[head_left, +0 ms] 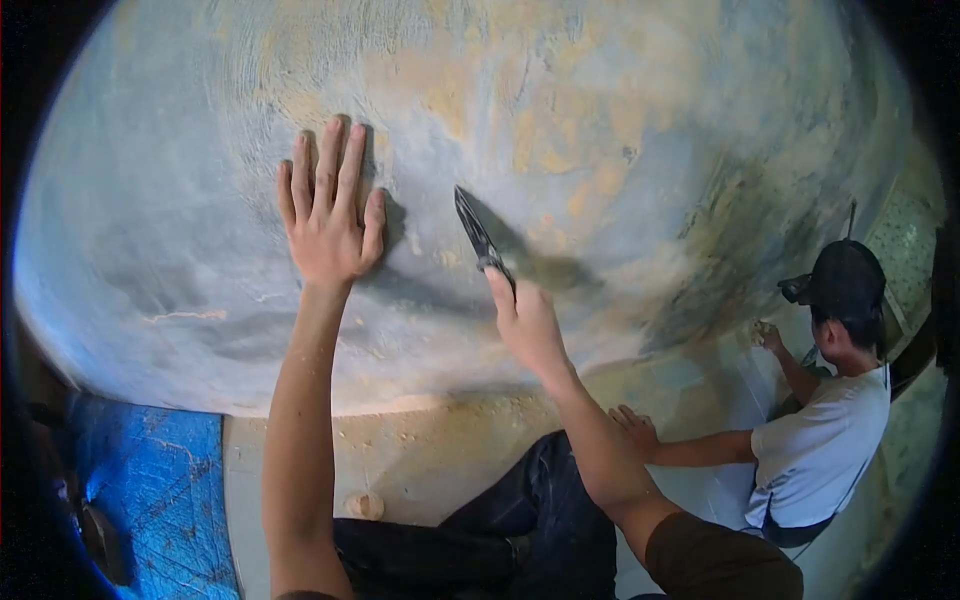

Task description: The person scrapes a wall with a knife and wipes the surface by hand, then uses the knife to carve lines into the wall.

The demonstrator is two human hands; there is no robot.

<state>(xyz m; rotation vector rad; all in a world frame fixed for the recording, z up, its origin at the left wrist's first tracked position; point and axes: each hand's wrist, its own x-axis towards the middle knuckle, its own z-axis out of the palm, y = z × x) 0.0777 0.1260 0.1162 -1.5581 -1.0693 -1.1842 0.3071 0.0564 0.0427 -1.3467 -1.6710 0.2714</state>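
Observation:
My left hand [332,222] lies flat against a large rounded surface [640,90], fingers stretched upward and thumb out to the right. The surface is mottled grey, blue and ochre, with rough scraped streaks near its top. To the right of that hand, my right hand [530,322] is closed round the handle of a dark knife [474,230]. Its pointed blade is directed up and to the left, with the tip right at the surface. Most of the handle is hidden in my fist.
A blue scuffed mat [160,490] covers the floor at lower left. Crumbs and a small round pale piece [364,505] lie below the rounded form. My legs in dark trousers [520,510] are folded beneath my arms. Close on the right sits a person [830,440] in a cap, one hand at the surface.

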